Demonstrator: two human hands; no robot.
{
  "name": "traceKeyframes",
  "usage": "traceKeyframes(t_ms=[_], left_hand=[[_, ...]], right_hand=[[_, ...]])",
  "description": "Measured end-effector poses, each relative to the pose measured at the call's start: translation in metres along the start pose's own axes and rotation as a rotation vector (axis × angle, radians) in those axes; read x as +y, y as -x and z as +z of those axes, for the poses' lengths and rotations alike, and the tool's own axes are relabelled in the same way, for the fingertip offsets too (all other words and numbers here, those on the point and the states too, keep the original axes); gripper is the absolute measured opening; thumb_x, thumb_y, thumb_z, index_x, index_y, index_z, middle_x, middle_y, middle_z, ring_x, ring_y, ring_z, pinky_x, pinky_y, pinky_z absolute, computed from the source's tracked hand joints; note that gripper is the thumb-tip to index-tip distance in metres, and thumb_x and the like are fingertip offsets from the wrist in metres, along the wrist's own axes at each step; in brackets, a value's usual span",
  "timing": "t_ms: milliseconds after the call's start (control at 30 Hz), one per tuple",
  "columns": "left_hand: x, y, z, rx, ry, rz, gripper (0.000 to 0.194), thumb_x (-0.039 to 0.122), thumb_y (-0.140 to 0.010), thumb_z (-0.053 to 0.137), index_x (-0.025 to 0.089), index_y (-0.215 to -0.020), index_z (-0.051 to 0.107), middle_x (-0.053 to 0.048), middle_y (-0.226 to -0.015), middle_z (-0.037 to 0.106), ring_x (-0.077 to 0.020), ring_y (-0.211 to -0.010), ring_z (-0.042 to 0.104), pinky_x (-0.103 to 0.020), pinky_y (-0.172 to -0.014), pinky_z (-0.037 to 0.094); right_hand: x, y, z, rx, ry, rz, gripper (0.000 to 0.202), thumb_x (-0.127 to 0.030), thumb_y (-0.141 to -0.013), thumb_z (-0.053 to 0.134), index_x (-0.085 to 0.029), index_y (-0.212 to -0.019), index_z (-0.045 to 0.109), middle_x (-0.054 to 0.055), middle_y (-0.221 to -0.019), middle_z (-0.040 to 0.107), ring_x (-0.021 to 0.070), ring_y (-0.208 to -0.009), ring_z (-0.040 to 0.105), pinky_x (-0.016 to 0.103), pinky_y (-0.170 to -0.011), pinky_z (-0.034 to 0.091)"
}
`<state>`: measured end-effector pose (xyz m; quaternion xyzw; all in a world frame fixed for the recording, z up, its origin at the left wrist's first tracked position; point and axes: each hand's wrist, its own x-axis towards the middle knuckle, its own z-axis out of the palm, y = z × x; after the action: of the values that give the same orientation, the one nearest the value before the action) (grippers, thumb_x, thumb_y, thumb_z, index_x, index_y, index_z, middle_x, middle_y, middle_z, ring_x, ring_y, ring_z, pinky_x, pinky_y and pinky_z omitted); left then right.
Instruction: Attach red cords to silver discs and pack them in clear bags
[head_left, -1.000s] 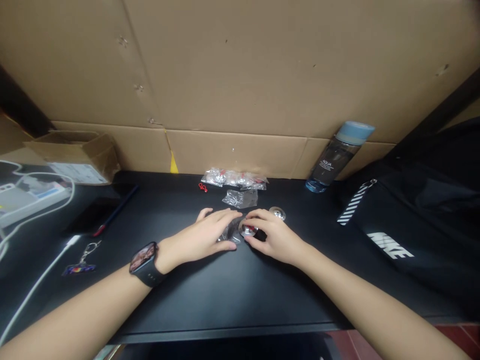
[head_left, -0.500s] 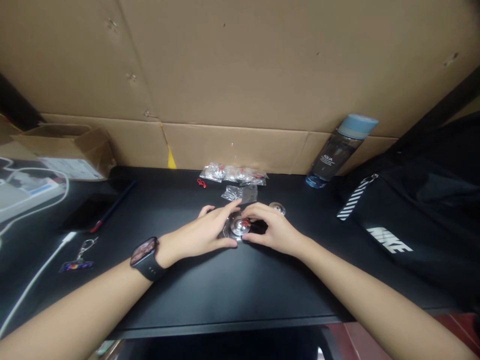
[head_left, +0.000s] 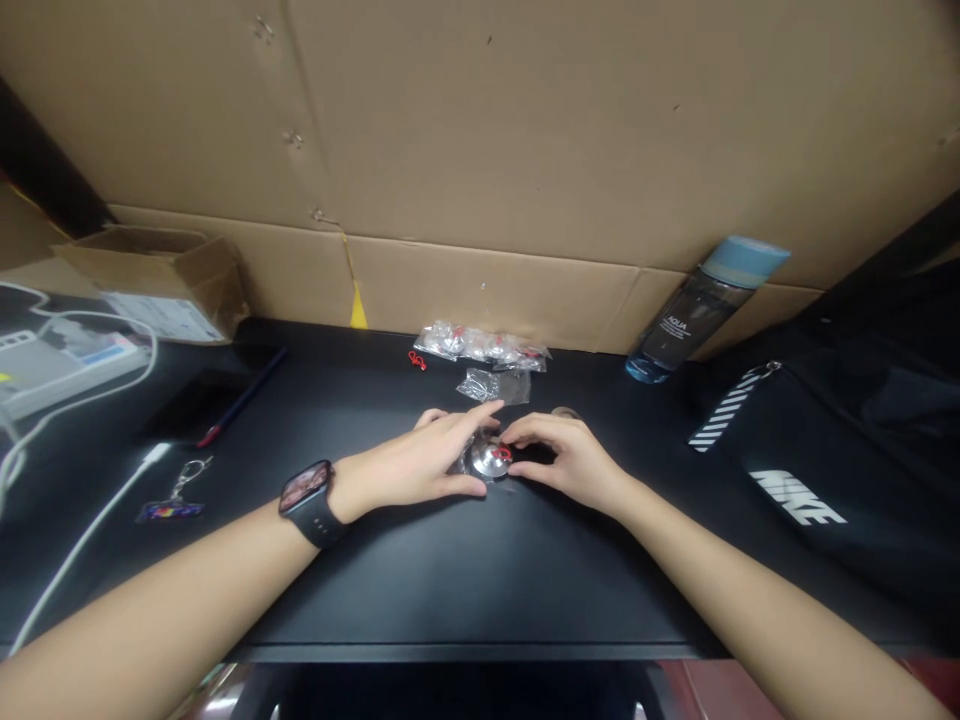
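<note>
Between my hands, low over the black desk, is a small silver finger cymbal (head_left: 489,460), a round domed disc with a red cord (head_left: 502,453) at its middle. Clear plastic film, seemingly a bag, shows around its left side. My left hand (head_left: 442,460) curls round the film and the cymbal's left edge, its thumb in front. From the right, my right hand (head_left: 562,455) has thumb and fingertips at the rim, close to the red cord. A second silver disc (head_left: 566,412) lies behind my right hand, mostly hidden.
Several bagged cymbals (head_left: 480,345) lie along the cardboard wall, with a loose red cord (head_left: 417,360) and a flat clear bag (head_left: 495,385) nearby. A water bottle (head_left: 697,310) and a black bag (head_left: 840,450) stand right. A phone (head_left: 202,400), keyring (head_left: 172,510) and carton (head_left: 161,280) are left.
The whole view has shifted slightly, so things appear further right. My right hand now covers more of the second disc. Both hands remain around the cymbal.
</note>
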<state>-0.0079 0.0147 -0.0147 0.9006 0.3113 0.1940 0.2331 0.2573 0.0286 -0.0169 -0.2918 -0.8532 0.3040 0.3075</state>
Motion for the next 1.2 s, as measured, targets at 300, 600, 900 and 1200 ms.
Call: traceKeyframes(t_ms=[300, 600, 900, 1200], left_hand=[[0.003, 0.001, -0.006, -0.018, 0.052, -0.037, 0.099, 0.044, -0.091, 0.074, 0.027, -0.165, 0.011, -0.018, -0.152, 0.054, -0.0354, -0.135, 0.056, -0.051, -0.112, 0.042], [-0.002, 0.003, -0.005, -0.019, 0.094, -0.052, 0.108, 0.049, -0.083, 0.081, 0.029, -0.165, 0.013, -0.018, -0.154, 0.052, -0.0365, -0.136, 0.056, -0.051, -0.111, 0.045], [-0.017, 0.010, -0.022, -0.059, 0.012, -0.015, 0.085, 0.049, -0.083, 0.081, 0.028, -0.155, 0.041, -0.012, -0.152, 0.056, -0.0318, -0.137, 0.057, -0.044, -0.111, 0.047], [-0.009, 0.009, -0.026, -0.055, -0.040, -0.035, 0.075, 0.054, -0.081, 0.081, 0.027, -0.146, 0.053, -0.009, -0.141, 0.065, -0.0300, -0.126, 0.064, -0.038, -0.103, 0.050]], right_hand=[[-0.004, -0.001, 0.006, -0.016, 0.043, -0.049, 0.017, -0.028, -0.092, 0.076, -0.026, -0.109, 0.080, 0.008, -0.118, 0.076, 0.0231, -0.110, 0.073, 0.038, -0.099, 0.059], [-0.002, -0.004, 0.004, -0.083, -0.118, 0.103, 0.025, -0.031, -0.086, 0.083, -0.026, -0.110, 0.080, 0.009, -0.121, 0.074, 0.0250, -0.115, 0.070, 0.044, -0.105, 0.056], [-0.004, -0.006, 0.012, -0.077, -0.302, 0.213, 0.031, -0.036, -0.082, 0.085, -0.017, -0.105, 0.075, 0.009, -0.107, 0.075, 0.0215, -0.098, 0.075, 0.036, -0.094, 0.062], [-0.009, -0.009, 0.020, 0.031, -0.279, 0.328, 0.040, -0.041, -0.072, 0.090, -0.017, -0.096, 0.069, 0.008, -0.100, 0.076, 0.0264, -0.090, 0.080, 0.037, -0.082, 0.067]])
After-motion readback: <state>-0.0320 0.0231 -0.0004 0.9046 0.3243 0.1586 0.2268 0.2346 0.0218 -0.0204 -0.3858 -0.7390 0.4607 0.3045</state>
